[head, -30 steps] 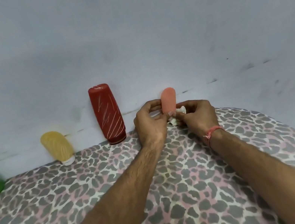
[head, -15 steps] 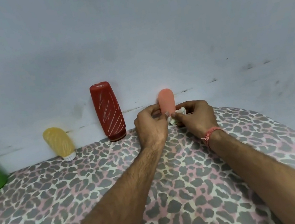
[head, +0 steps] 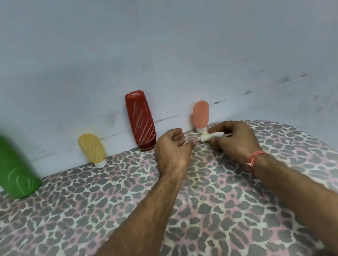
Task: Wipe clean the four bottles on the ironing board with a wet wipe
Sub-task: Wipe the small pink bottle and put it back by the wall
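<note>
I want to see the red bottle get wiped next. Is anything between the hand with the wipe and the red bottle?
Yes. The left hand sits between the right hand, which holds the wet wipe, and the red bottle. Otherwise only bare ironing board lies there.

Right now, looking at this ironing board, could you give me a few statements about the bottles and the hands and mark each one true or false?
1. Four bottles stand cap-down along the wall. True: the green bottle, yellow bottle, dark red bottle and pink bottle.
2. The left hand grips the pink bottle. False: it is empty and loosely curled; the pink bottle stands on the board by itself.
3. The right hand holds the wet wipe. True: it is pinched, rolled up, in the fingers.
4. The yellow bottle is the tallest. False: it is among the shortest; the green and dark red ones are far taller.
5. The ironing board has a plain white cover. False: it is leopard-patterned.
</note>
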